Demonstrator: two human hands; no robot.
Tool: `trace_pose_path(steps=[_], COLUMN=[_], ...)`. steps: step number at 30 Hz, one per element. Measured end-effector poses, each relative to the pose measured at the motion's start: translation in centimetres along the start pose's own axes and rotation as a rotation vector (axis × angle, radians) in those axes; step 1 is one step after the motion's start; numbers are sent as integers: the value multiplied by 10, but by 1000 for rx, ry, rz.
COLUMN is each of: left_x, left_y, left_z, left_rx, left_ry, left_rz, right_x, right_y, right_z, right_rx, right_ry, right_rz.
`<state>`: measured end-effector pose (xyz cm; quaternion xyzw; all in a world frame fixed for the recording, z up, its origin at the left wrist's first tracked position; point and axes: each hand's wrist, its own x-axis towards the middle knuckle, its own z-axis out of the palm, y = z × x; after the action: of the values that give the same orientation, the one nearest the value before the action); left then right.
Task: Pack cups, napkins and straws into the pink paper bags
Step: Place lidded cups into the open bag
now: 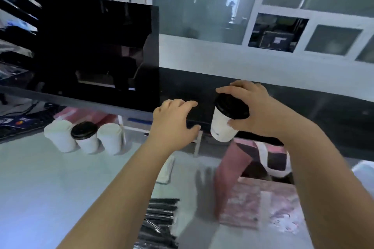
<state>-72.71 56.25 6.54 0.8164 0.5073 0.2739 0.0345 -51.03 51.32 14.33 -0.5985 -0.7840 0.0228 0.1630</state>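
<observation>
The right hand point(257, 111) grips a white paper cup with a black lid point(227, 120) by its top — held in the air above the open pink paper bag point(238, 168) near the worktop's point(50, 178) far edge. The left hand point(172, 123) hovers beside it, fingers loosely spread, empty.

The right hand point(253, 109) holds a lidded white cup point(226, 121) above an open pink bag point(232, 163); left hand point(174, 119) empty

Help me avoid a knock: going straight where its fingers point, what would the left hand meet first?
Probably the white cup held by the right hand; the left hand points toward it, depth unclear.
</observation>
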Motion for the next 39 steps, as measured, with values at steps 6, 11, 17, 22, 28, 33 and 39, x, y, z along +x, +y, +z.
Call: trace_pose_path(steps=[6, 11, 17, 22, 28, 33, 39], left_x=[-13, -28, -23, -22, -23, -28, -39], left_y=[69, 99, 109, 105, 104, 106, 108], left_z=[59, 92, 105, 109, 119, 120, 114], left_rx=[-395, -524, -180, -141, -51, 17, -32], left_ry=[-156, -239, -285, -500, -632, -632, -702], left_rz=[41, 124, 250, 224, 237, 273, 303], right_x=[-80, -119, -142, -147, -163, -168, -143], right_y=[54, 73, 90, 85, 93, 97, 108], right_z=[-4, 16, 28, 59, 82, 98, 112], right_rx=[-1, 46, 52, -26, -107, -104, -161], right_ry=[26, 91, 145, 94, 21, -130, -351], right_rz=[140, 212, 263, 260, 339, 412, 565])
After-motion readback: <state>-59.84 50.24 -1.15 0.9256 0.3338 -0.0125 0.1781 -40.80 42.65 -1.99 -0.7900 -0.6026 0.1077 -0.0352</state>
